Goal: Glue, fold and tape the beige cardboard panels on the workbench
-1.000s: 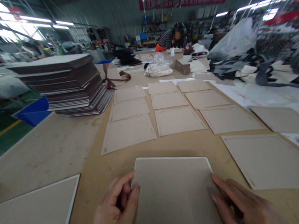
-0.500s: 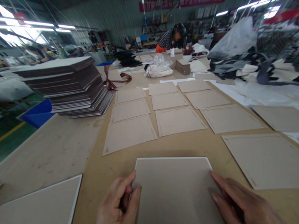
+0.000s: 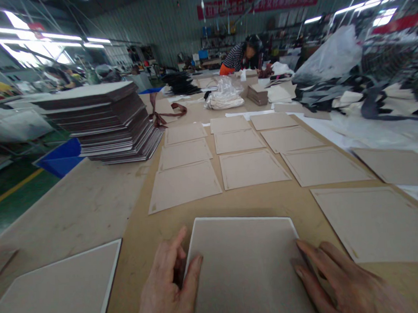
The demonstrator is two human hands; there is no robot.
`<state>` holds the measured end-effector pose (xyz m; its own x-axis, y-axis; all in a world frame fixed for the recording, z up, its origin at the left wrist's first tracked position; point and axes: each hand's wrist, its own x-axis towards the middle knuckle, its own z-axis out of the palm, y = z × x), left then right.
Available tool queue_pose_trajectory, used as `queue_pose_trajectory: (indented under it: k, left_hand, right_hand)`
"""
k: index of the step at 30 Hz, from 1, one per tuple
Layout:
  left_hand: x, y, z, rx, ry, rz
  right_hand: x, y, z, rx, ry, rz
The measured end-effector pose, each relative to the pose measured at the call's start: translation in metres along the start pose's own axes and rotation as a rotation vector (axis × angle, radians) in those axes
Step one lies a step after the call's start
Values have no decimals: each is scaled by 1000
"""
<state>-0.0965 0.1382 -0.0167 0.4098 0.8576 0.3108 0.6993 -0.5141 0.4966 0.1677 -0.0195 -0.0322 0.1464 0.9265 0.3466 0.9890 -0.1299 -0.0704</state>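
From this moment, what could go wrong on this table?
The stack of boards is uneven, its upper layers jutting out to the left, so a bump might make it slide.
The right hand is close to the board lying at the right and could nudge it.
The left hand and right hand are at opposite edges of the pale-rimmed board; uneven pressure might skew it.

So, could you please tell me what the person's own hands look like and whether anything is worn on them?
The left hand and right hand are both bare, without gloves. No ring, watch or marking can be made out on the parts in view. No sleeve shows; the forearms lie outside the picture.
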Motion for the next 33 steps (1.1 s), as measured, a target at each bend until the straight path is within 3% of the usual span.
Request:
queue_pose_trajectory:
  k: [3,5,7,11,14,17,20,24,28,33]
  left_hand:
    - [5,3,-5,108,-45,282]
    - [9,9,-10,159,-153,468]
    - [11,21,-15,239,-278,561]
    - [9,55,-17,443,-406,486]
    - [5,68,-14,479,-423,445]
    - [-2,60,-14,473,-374,469]
    - [-12,37,-15,420,-315,511]
    - [-25,14,-14,274,-212,548]
    - [-29,17,-15,228,-203,482]
    - [-29,27,-19,184,-244,415]
  right_hand:
    - [9,-9,-7,4,-76,-117]
    - [18,-18,-11,11,-136,-212]
    - [29,-27,-14,6,-172,-282]
    - [45,-37,-17,-3,-245,-302]
    - [47,-37,-17,12,-268,-287]
    - [38,-28,-15,-24,-227,-245]
    - [26,-10,-11,-39,-183,-169]
    - [26,18,-6,138,-161,-49]
    - [46,35,0,442,-182,142]
    - [58,34,8,557,-194,172]
